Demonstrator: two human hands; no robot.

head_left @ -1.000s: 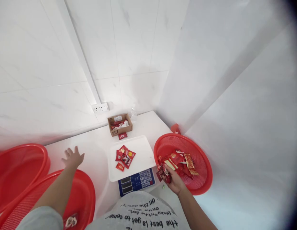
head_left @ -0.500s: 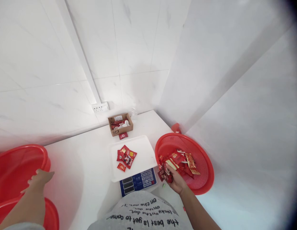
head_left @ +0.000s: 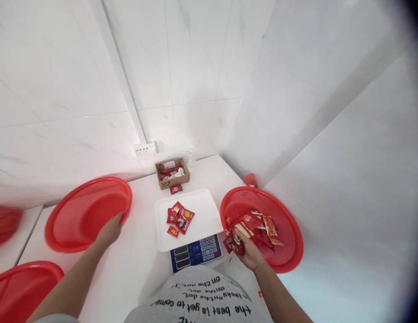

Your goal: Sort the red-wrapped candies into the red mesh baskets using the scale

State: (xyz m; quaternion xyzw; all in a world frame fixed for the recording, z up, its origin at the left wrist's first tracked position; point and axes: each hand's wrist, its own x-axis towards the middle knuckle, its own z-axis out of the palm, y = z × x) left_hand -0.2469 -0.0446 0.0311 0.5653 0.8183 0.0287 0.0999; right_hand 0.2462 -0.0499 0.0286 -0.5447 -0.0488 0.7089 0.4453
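Note:
My left hand (head_left: 109,232) grips the near right edge of a red plastic basin (head_left: 83,184), its fingers mostly hidden inside the rim. No contents show in that basin. Several small red wrapped snack packets (head_left: 231,245) are bunched in my closed right hand (head_left: 249,254), at the left rim of a red mesh basket (head_left: 289,233). More red and gold packets (head_left: 270,228) lie inside this basket. Between my hands, a few red packets (head_left: 182,219) rest on the white tray (head_left: 204,202) of a scale with a blue keypad (head_left: 209,248).
A small cardboard box (head_left: 175,181) holding red packets stands behind the tray, with one red packet (head_left: 176,189) in front. Another red basin (head_left: 33,267) sits at the lower left, and a red object (head_left: 5,224) at the far left. A socket strip (head_left: 145,149) is on the wall.
My left hand and the red basin have moved right, towards the scale, from the left edge of view. My right hand stays at the basket with its packets. The view has shifted slightly.

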